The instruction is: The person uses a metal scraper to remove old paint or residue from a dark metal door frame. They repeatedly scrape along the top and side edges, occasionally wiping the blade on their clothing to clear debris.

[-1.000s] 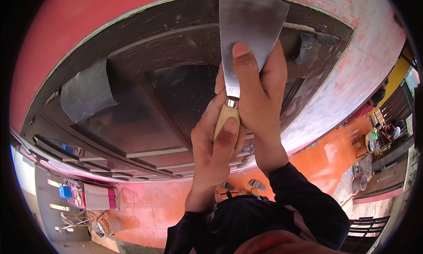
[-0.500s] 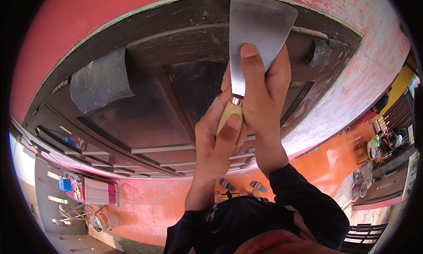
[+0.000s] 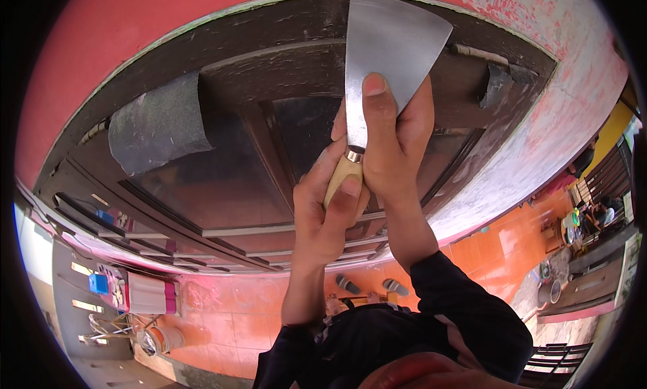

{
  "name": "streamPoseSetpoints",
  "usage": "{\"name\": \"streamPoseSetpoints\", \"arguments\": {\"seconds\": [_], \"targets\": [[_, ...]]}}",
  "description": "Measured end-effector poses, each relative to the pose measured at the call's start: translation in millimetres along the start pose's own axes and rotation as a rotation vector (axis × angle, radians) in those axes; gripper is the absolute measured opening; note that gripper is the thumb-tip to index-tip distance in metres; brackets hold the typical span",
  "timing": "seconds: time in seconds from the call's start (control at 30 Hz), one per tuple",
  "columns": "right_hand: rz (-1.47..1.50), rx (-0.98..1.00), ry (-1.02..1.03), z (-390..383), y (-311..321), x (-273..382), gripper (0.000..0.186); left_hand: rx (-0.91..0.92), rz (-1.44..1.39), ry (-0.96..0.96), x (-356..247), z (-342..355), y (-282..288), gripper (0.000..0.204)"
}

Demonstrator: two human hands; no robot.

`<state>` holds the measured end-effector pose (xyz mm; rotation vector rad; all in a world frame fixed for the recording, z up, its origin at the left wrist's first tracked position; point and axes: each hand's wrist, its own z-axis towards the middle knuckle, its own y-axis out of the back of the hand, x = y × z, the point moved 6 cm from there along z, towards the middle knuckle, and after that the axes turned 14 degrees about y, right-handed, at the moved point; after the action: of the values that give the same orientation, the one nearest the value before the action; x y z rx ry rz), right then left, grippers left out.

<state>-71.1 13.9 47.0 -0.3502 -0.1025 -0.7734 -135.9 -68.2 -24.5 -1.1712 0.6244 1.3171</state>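
Note:
A wide metal scraper blade [image 3: 394, 35] is raised against the upper part of a dark brown, flaking window frame [image 3: 296, 62]. My left hand [image 3: 320, 220] is closed round the scraper's pale wooden handle [image 3: 337, 183], thumb on top. My right hand [image 3: 401, 146] grips the blade's lower part higher up, its thumb pressed on the metal face. A curved grey abrasive sheet [image 3: 158, 126] rests on the frame to the left; smaller torn grey pieces [image 3: 495, 85] are at the right. Whether the blade's top edge touches the wood is hard to tell.
Pink wall [image 3: 101, 48] surrounds the window. Below lie an orange tiled floor [image 3: 236, 321] and sandals [image 3: 394, 284]. At lower left are a plastic container [image 3: 151, 294], blue box [image 3: 99, 283] and bucket [image 3: 155, 338]. Far right, people [image 3: 603, 207] sit near small containers.
The view has shifted, so the window sits slightly farther right. The scraper and both hands have moved a little left relative to the frame since half a second ago; the grip is the same.

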Motion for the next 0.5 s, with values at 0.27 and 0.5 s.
{"name": "streamPoseSetpoints", "arguments": {"seconds": [0.27, 0.5], "targets": [[-0.087, -0.075, -0.025, 1.8, 26.5, 2.3, 0.031, 0.036, 0.103, -0.035, 8.9, 15.5, -12.1, 0.052], [-0.038, -0.037, -0.001, -7.1, -2.8, -15.9, 0.035, -0.004, 0.132, -0.050, 1.2, 11.2, 21.4, 0.051]]}}
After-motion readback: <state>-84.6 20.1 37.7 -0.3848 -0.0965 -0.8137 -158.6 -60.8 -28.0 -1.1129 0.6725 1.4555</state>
